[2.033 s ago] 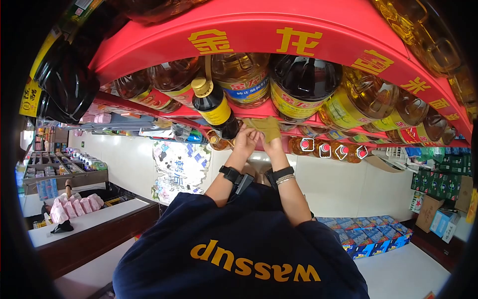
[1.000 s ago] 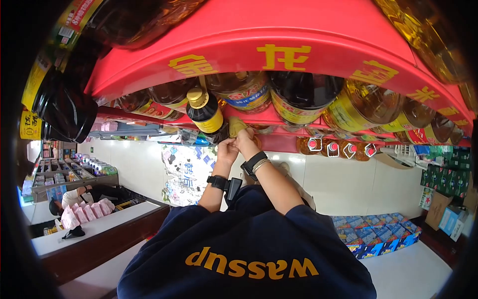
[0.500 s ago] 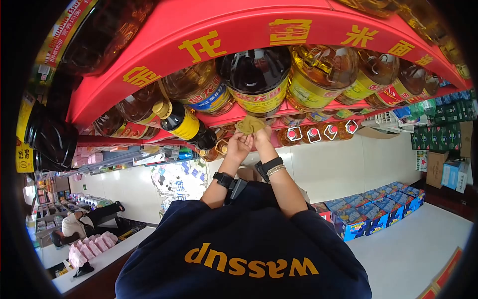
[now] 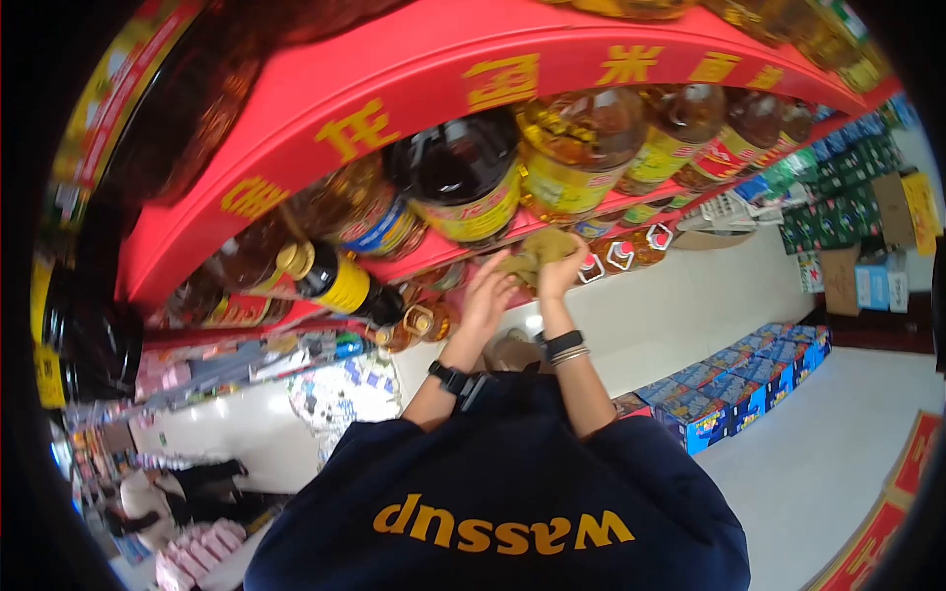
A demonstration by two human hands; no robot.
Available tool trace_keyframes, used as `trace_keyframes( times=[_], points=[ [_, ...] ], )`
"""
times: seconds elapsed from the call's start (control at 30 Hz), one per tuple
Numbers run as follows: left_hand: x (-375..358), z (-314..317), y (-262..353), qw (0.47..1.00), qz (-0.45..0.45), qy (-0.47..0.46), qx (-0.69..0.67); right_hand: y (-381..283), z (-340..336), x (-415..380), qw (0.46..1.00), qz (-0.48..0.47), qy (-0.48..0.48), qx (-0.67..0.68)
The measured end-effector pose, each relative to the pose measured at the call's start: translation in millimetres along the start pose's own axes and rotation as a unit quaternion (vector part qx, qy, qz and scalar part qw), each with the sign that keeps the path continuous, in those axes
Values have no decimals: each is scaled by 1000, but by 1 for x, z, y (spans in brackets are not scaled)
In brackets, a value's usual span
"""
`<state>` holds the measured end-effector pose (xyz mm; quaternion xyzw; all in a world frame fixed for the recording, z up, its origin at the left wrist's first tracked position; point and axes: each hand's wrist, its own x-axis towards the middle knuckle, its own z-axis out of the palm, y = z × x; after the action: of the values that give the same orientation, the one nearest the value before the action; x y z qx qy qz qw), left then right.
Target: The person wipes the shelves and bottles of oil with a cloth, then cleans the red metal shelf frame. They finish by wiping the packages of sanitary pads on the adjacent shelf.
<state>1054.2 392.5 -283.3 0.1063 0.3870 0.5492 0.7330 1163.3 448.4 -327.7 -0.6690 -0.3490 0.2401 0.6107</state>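
- Our left hand (image 4: 490,293) and our right hand (image 4: 558,272) are up close together, almost touching.
- Both hands hold one soft yellow-green cloth (image 4: 540,248). Our right hand is closed on its bottom part. Our left hand grips its left side with bent fingers.
- The cloth is bunched up. It sits against the front edge of the red shelf (image 4: 434,258), just under the big bottles.
- We wear a black watch (image 4: 448,377) on our left wrist. On our right wrist we wear a black band (image 4: 564,343) with a thin bracelet next to it.
- Right above the cloth stands a big dark bottle (image 4: 463,182) with a yellow and red label. Beside it is a big golden oil bottle (image 4: 576,143).
- To the left of our hands a smaller dark bottle (image 4: 340,281) with a yellow cap and a yellow label leans over the shelf edge.
- Just right of the cloth we see little bottles with red and white tops (image 4: 623,254) on a lower shelf.
- A wide red board (image 4: 414,69) with yellow signs runs over all the bottles.
- Farther off, blue boxes (image 4: 744,384) lie in a row on the white floor, and green crates (image 4: 838,212) are stacked by the wall.
- Down on the left another person (image 4: 148,497) bends near some pink packs (image 4: 202,563). That part is blurry.
- Our dark blue shirt (image 4: 503,483) with yellow letters fills the bottom.
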Motion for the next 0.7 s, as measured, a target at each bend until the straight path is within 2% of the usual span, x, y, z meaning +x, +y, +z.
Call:
trace_keyframes(
  times=[0.07, 0.1, 0.13, 0.17, 0.2, 0.27, 0.3, 0.4, 0.47, 0.5, 0.53, 0.6, 0.63, 0.7],
  points=[
    [0, 6, 10, 982, 135, 14, 131, -19, 14, -8, 994, 39, 18, 103],
    [13, -19, 6, 941, 212, 14, 263, 2, 29, -14, 997, 13, 44, 68],
    [15, -28, 11, 856, 297, 23, 423, 22, 44, -12, 996, -17, 74, 35],
    [14, -32, 8, 897, 242, 63, 365, 5, 48, -12, 997, 2, 64, 52],
    [16, -39, 5, 846, 310, 80, 426, -9, 47, -22, 996, 21, 49, 69],
    [20, -62, -1, 796, 304, 173, 493, 8, 55, -36, 994, -93, 9, -49],
    [16, -63, -1, 763, 313, 198, 529, -3, 49, -44, 994, -92, -16, -60],
    [-7, -37, 4, 693, 333, 178, 614, -38, 27, -67, 990, -106, -78, -42],
    [-6, -44, 5, 635, 365, 179, 657, -33, 25, -79, 991, -82, -102, 11],
    [-4, -45, 9, 615, 389, 160, 667, -22, 31, -90, 992, -84, -92, -25],
    [-10, -34, 16, 610, 369, 172, 680, -5, 38, -100, 991, -83, -84, -61],
    [-5, -31, 25, 581, 401, 166, 689, 12, 44, -110, 959, 63, -263, -86],
    [-2, -34, 29, 578, 405, 159, 691, 22, 46, -114, 961, 63, -256, -81],
    [1, -46, 35, 558, 337, 150, 744, 40, 46, -120, 930, 72, -347, -94]
  ],
)
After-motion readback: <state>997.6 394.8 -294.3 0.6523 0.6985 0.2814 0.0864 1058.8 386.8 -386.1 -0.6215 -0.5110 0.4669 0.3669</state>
